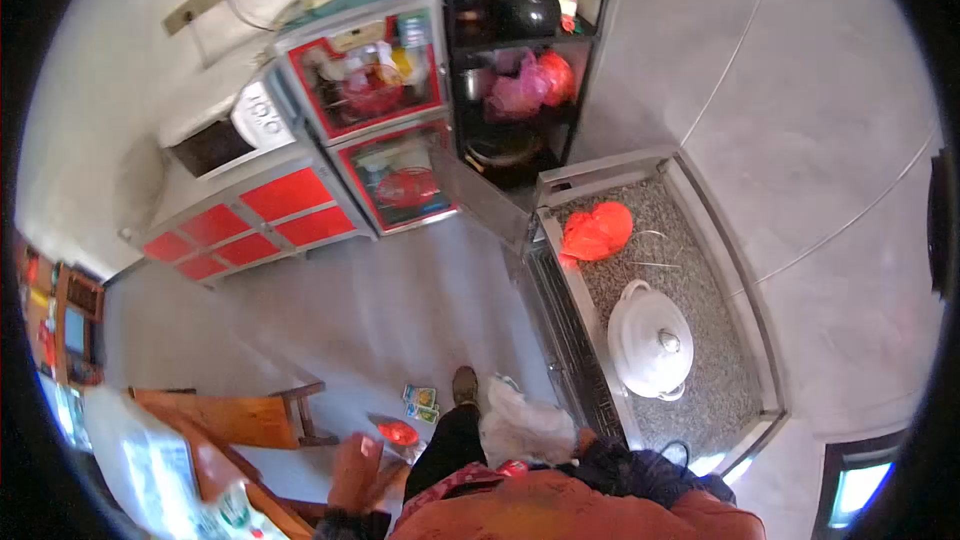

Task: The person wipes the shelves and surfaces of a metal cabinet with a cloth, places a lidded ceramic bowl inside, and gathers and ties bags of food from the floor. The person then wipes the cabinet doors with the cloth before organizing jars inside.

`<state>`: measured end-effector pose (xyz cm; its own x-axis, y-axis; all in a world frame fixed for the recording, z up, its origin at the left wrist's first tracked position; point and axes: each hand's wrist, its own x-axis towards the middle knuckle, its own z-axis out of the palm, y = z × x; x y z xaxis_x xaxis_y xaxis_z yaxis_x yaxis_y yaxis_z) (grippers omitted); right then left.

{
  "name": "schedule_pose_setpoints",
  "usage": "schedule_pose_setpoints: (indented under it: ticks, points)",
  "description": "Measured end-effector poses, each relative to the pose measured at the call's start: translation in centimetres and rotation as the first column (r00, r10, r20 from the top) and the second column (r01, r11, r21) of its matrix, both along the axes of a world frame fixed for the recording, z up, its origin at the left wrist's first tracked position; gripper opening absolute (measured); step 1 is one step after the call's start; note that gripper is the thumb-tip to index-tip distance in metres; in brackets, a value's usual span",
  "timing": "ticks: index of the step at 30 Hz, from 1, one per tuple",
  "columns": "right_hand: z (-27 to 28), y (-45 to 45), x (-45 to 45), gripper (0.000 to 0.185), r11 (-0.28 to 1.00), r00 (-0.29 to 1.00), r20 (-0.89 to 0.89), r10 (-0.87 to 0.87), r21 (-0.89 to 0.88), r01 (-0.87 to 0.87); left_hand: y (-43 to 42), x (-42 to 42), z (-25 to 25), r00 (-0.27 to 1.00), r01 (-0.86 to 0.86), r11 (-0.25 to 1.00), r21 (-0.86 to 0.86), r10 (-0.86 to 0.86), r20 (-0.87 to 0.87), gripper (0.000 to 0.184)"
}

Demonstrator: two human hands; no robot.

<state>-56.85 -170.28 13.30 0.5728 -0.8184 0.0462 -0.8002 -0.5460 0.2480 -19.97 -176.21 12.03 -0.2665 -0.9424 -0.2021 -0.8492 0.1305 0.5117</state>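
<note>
My left hand is low in the view, left of my leg, somewhat blurred, with its fingers apart and nothing seen in them. Just beyond it is a small red item, too indistinct to name. My right hand is at the right edge of a white plastic bag, its fingers partly hidden and seemingly closed on the plastic. The bag hangs or rests in front of my legs; I cannot tell which. Several small coloured packets lie on the floor beside my shoe.
On the right, a granite-topped stove table carries a lidded white pot and a red plastic bag. Ahead stand a red-framed cabinet and a black shelf. A wooden bench and a table are at left.
</note>
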Motion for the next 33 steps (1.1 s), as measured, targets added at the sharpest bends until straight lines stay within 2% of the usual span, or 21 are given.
schedule_pose_setpoints:
  ticks: [1, 2, 3, 5, 7, 8, 9, 10, 11, 12, 13, 15, 16, 18, 20, 22, 23, 27, 30, 32, 33]
  points:
    - [0.0, -2.3, 0.4, 0.025, 0.965, 0.949, -0.308, 0.066, -0.223, -0.139, -4.5, -2.4, 1.8, 0.993, 0.089, 0.995, -0.053, -0.085, 0.078, 0.022]
    - [0.3, -4.4, 0.6, 0.024, 0.914, 0.884, -0.465, 0.051, -0.334, -0.229, -8.7, -4.0, 2.3, 0.982, 0.185, 0.980, -0.076, -0.182, 0.044, 0.021]
    - [0.4, -6.3, 0.7, 0.023, 0.887, 0.853, -0.521, 0.028, -0.380, -0.261, -12.7, -5.6, 2.2, 0.960, 0.279, 0.955, -0.105, -0.279, 0.012, 0.021]
    - [0.7, -9.5, 0.6, 0.021, 0.859, 0.832, -0.554, -0.012, -0.432, -0.275, -19.6, -10.2, 2.3, 0.896, 0.433, 0.860, -0.271, -0.444, 0.019, 0.025]
    - [0.6, -11.7, 0.0, 0.020, 0.864, 0.852, -0.524, 0.008, -0.425, -0.270, -24.4, -16.4, 4.9, 0.836, 0.500, 0.815, -0.292, -0.543, -0.084, 0.025]
    - [0.1, -13.1, -0.7, 0.019, 0.913, 0.928, -0.335, 0.163, -0.306, -0.271, -26.3, -19.2, 5.9, 0.806, 0.543, 0.808, -0.228, -0.578, -0.126, 0.028]
    - [-1.3, -13.3, -0.3, 0.019, 0.877, 0.697, -0.715, 0.055, -0.299, -0.376, -27.8, -21.8, 6.6, 0.777, 0.585, 0.794, -0.165, -0.607, -0.168, 0.031]
    - [-2.8, -13.5, 0.0, 0.019, 0.781, 0.244, -0.967, -0.074, -0.208, -0.588, -29.1, -24.3, 6.6, 0.759, 0.609, 0.777, -0.162, -0.630, -0.168, 0.031]
    - [-4.3, -13.7, 0.4, 0.020, 0.686, -0.142, -0.981, -0.131, 0.013, -0.727, -30.1, -26.6, 6.3, 0.675, 0.674, 0.709, -0.209, -0.705, -0.215, 0.036]
    - [-4.5, -14.5, 0.1, 0.020, 0.646, -0.297, -0.938, -0.178, 0.116, -0.754, -31.3, -28.8, 6.0, 0.579, 0.728, 0.633, -0.261, -0.773, -0.258, 0.041]
    - [-4.7, -15.3, -0.6, 0.020, 0.654, -0.324, -0.919, -0.224, 0.105, -0.749, -32.5, -31.1, 5.9, 0.551, 0.752, 0.605, -0.262, -0.795, -0.255, 0.041]
    - [-5.1, -16.6, -1.6, 0.021, 0.671, -0.379, -0.871, -0.313, 0.080, -0.737, -34.5, -35.7, 5.5, 0.434, 0.797, 0.515, -0.317, -0.852, -0.293, 0.056]
    - [-5.4, -17.3, -2.2, 0.021, 0.683, -0.408, -0.844, -0.348, 0.070, -0.727, -35.4, -38.1, 5.5, 0.394, 0.821, 0.477, -0.314, -0.871, -0.293, 0.056]
    - [-5.8, -18.5, -3.2, 0.022, 0.708, -0.471, -0.787, -0.399, 0.061, -0.703, -36.9, -42.8, 5.5, 0.359, 0.825, 0.443, -0.351, -0.890, -0.281, 0.065]
    - [-6.1, -19.4, -4.1, 0.023, 0.736, -0.530, -0.724, -0.441, 0.047, -0.676, -37.7, -47.7, 5.4, 0.305, 0.840, 0.394, -0.372, -0.912, -0.275, 0.066]
    - [-6.5, -19.9, -4.6, 0.024, 0.764, -0.598, -0.654, -0.464, 0.047, -0.644, -38.2, -51.1, 3.3, 0.234, 0.828, 0.329, -0.454, -0.939, -0.253, 0.068]
    - [-6.8, -20.1, -4.9, 0.024, 0.782, -0.634, -0.622, -0.459, 0.056, -0.621, -38.6, -52.8, 2.5, 0.217, 0.853, 0.308, -0.421, -0.943, -0.251, 0.070]
    - [-7.5, -21.3, -5.5, 0.026, 0.871, -0.797, -0.496, -0.343, 0.149, -0.468, -39.1, -57.2, 2.5, 0.127, 0.920, 0.222, -0.323, -0.948, -0.290, 0.072]
    - [-7.8, -22.0, -5.4, 0.027, 0.917, -0.935, -0.314, -0.164, 0.301, -0.262, -39.3, -59.5, 1.0, 0.009, 0.906, 0.116, -0.407, -0.967, -0.256, 0.074]
    - [-8.3, -22.3, -5.2, 0.027, 0.907, -0.977, -0.215, 0.004, 0.413, -0.087, -39.1, -60.3, -0.7, 0.160, 0.978, 0.205, -0.025, -0.830, -0.535, 0.063]
    - [-8.8, -22.4, -5.1, 0.028, 0.892, -0.978, -0.183, 0.102, 0.453, 0.008, -38.9, -60.3, -1.1, 0.126, 0.987, 0.161, -0.020, -0.838, -0.532, 0.063]
